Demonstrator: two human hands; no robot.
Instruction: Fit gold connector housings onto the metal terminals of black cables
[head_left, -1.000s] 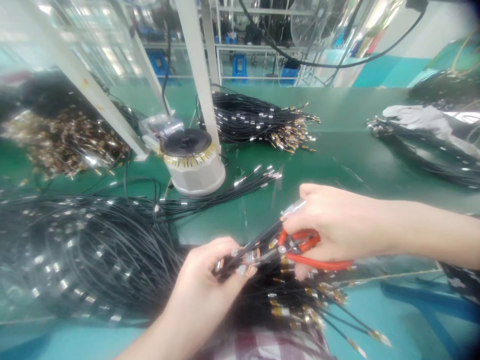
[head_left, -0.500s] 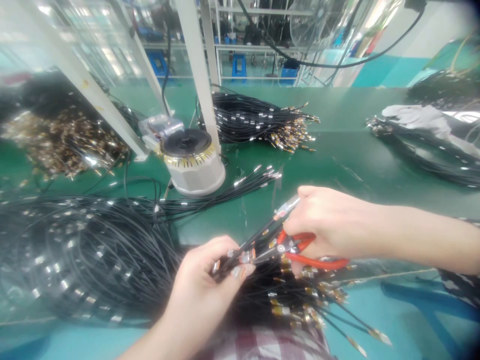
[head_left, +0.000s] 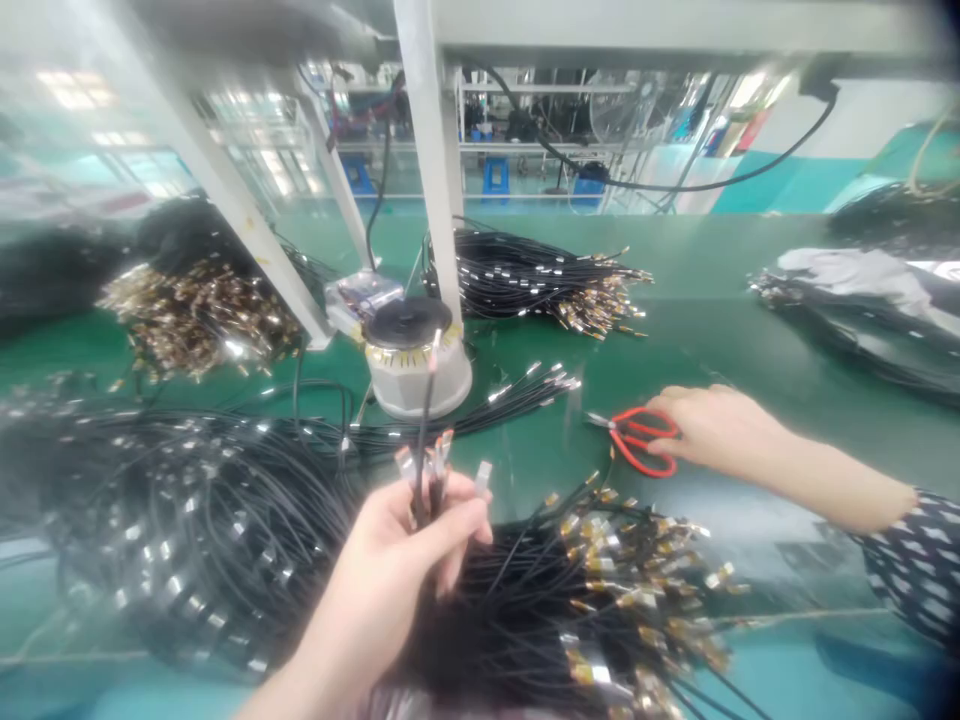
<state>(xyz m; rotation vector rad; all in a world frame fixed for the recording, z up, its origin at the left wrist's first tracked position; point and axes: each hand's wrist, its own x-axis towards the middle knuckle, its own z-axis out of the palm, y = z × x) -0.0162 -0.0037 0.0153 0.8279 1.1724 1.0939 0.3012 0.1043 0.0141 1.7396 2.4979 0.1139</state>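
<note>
My left hand (head_left: 401, 550) is closed around a few thin black cables (head_left: 424, 425), whose tagged ends stick up above the fingers. One cable rises higher than the others. To the right, my right hand (head_left: 716, 435) has its fingers at the handles of red-handled scissors (head_left: 636, 440), low over the green table, the short metal blades pointing left. Part of the grip is hidden behind the fingers. Below and beside my left hand lies a large bundle of black cables (head_left: 517, 580) with gold-coloured connector ends fanned out to the right.
A white round device with a black top (head_left: 418, 375) stands near white frame posts (head_left: 427, 150). Farther back lies another cable bundle (head_left: 517, 270). Cable coils (head_left: 847, 335) with a grey-white cloth (head_left: 855, 275) are at right; a connector heap (head_left: 202, 315) is at left.
My right hand has moved right and away from my left hand, taking the scissors down toward the table. My left hand has turned the cable ends upward. The camera view has shifted.
</note>
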